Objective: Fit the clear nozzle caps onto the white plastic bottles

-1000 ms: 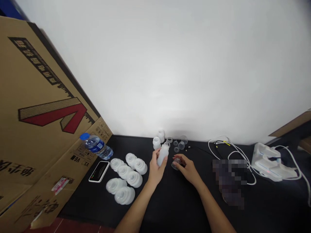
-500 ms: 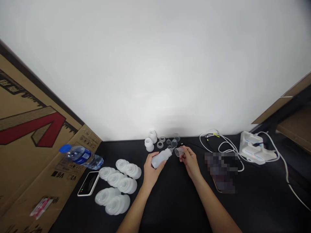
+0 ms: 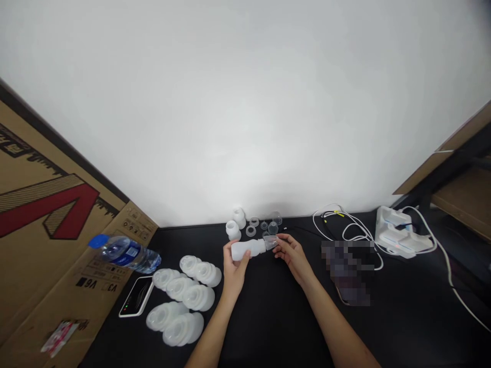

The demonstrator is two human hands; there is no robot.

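My left hand [image 3: 233,271] grips a translucent white plastic bottle [image 3: 245,250], which lies on its side just above the black table. My right hand [image 3: 293,257] pinches a small clear plastic cup [image 3: 270,242] against the bottle's narrow end. I cannot tell whether the two parts are fitted together. Just beyond my hands stand two white plastic collars [image 3: 238,218], with several small clear cups [image 3: 272,228] and flat rings [image 3: 250,231] beside them. Stacks of white funnel-shaped plastic parts [image 3: 195,297] lie left of my left hand.
A black table [image 3: 268,322] meets a white wall. On cardboard at the left lies a water bottle [image 3: 125,254], with a phone [image 3: 136,296] nearby. White cables [image 3: 337,225] and a white device [image 3: 399,235] sit at right, beside a blurred patch [image 3: 347,271].
The bottle has swung from upright to lying sideways, and the clear cup has moved from my right hand's place on the table side up to its narrow end. The view has tilted and shifted.
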